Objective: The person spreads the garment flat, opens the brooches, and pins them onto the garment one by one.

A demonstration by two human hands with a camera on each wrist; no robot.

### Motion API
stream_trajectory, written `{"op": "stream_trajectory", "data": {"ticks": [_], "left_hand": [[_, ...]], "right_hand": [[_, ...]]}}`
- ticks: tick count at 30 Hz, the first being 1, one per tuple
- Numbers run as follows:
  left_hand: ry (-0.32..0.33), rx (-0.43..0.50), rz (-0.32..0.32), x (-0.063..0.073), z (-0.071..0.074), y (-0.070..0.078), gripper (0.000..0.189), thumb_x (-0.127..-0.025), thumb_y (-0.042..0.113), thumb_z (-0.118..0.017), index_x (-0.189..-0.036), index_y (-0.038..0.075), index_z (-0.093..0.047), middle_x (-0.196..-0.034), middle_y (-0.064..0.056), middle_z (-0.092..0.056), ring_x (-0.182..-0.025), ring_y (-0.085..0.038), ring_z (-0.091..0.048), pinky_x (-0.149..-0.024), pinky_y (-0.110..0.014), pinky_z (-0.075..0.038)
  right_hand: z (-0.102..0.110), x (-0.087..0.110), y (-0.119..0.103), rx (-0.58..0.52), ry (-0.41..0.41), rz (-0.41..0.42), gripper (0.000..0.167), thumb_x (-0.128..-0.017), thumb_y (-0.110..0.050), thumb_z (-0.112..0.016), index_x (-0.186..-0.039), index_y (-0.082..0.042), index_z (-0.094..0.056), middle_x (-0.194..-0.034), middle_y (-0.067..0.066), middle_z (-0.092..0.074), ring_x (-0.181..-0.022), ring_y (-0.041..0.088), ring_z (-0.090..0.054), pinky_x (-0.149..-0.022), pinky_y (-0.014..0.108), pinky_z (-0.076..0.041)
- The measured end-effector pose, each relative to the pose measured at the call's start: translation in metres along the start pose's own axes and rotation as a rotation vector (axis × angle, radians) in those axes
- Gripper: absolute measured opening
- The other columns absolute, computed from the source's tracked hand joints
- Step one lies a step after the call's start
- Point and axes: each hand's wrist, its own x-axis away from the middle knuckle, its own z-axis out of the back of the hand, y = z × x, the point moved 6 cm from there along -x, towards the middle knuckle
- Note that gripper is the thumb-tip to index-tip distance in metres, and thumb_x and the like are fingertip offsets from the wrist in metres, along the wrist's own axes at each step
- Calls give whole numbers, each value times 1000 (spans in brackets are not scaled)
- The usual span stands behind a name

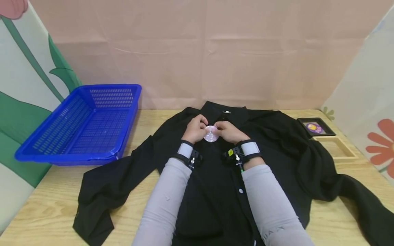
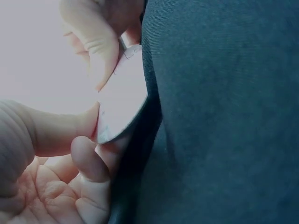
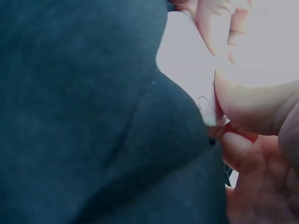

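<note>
A black long-sleeved shirt [image 1: 203, 198] lies spread on the table, its collar at the far side. Over its upper chest a round, pale pink badge [image 1: 211, 134] is held between both hands. My left hand [image 1: 194, 129] pinches its left edge, thumb on the face. On the opposite edge, my right hand [image 1: 230, 132] pinches it the same way. In the left wrist view the badge [image 2: 124, 95] stands tilted right beside the dark cloth [image 2: 224, 112]. Shirt fabric covers part of the badge [image 3: 184, 56] in the right wrist view. Its back is hidden.
A blue plastic basket [image 1: 118, 152] stands at the left, near one sleeve. On the right lie a black frame [image 1: 330, 133] holding a purple and yellow round piece, and a shallow wooden tray [image 1: 335, 147]. A pink backdrop [image 1: 215, 58] rises behind the table [image 1: 46, 212].
</note>
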Motion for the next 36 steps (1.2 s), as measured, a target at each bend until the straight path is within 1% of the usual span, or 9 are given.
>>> {"op": "stream_trajectory", "data": {"ticks": [3,7,11,14,21,25,28,30,36], "left_hand": [[0,23,3,0,0,0,20,-88,-4,-65,-105,1,-56,-88,-17,-72,-74,-15,-58,-63,-20,-41],[3,-33,-27,-1,0,4,21,-88,-1,-66,-106,4,-56,-86,-15,-72,-75,-16,-57,-63,-20,-40],[-15,-63,-67,-2,0,7,22,-89,0,-67,-107,5,-56,-83,-12,-71,-75,-16,-57,-65,-21,-40],[-33,-56,-73,-1,-1,7,22,-89,1,-67,-108,5,-56,-83,-12,-71,-73,-15,-56,-66,-20,-39],[-33,58,6,2,2,0,21,-89,-3,-65,-107,-1,-56,-93,-19,-70,-76,-15,-58,-63,-19,-42],[-41,89,57,2,3,-6,20,-88,-3,-62,-108,-4,-58,-85,-14,-65,-70,-14,-55,-59,-20,-43],[-39,44,92,2,4,-10,18,-90,1,-61,-107,-4,-61,-79,-7,-59,-64,-13,-51,-55,-21,-42],[-30,-18,107,2,5,-12,17,-91,6,-63,-105,-2,-63,-78,-6,-58,-65,-14,-52,-56,-22,-42],[10,-248,121,3,11,-8,23,-90,24,-71,-100,4,-68,-95,-11,-70,-82,-21,-62,-69,-28,-47]], "right_hand": [[2,0,0,-33,16,17,11,-98,-3,-54,-89,2,-59,-80,5,-52,-73,18,-46,-68,29,-38],[5,-1,2,-86,19,26,13,-97,-4,-57,-85,1,-60,-78,2,-52,-73,17,-47,-67,29,-39],[8,2,6,-172,-4,-11,14,-96,-6,-58,-86,4,-61,-77,3,-52,-76,20,-47,-68,30,-39],[7,5,8,-200,-26,-45,16,-96,-8,-57,-88,5,-62,-76,3,-51,-77,22,-47,-69,31,-39],[2,1,7,-161,-38,-25,17,-99,-10,-54,-94,3,-63,-82,3,-55,-82,21,-49,-74,32,-40],[1,-2,9,-130,-19,-49,20,-100,-13,-55,-100,3,-67,-87,5,-59,-85,20,-50,-75,31,-42],[1,-2,10,-116,-2,-76,23,-100,-14,-56,-109,3,-69,-99,9,-63,-92,21,-52,-78,31,-43],[2,-2,11,-113,10,-91,26,-100,-15,-56,-114,2,-68,-107,12,-65,-95,21,-52,-81,31,-43],[7,0,9,-81,54,-87,27,-99,-16,-58,-117,2,-67,-114,17,-66,-98,24,-56,-82,31,-46]]}}
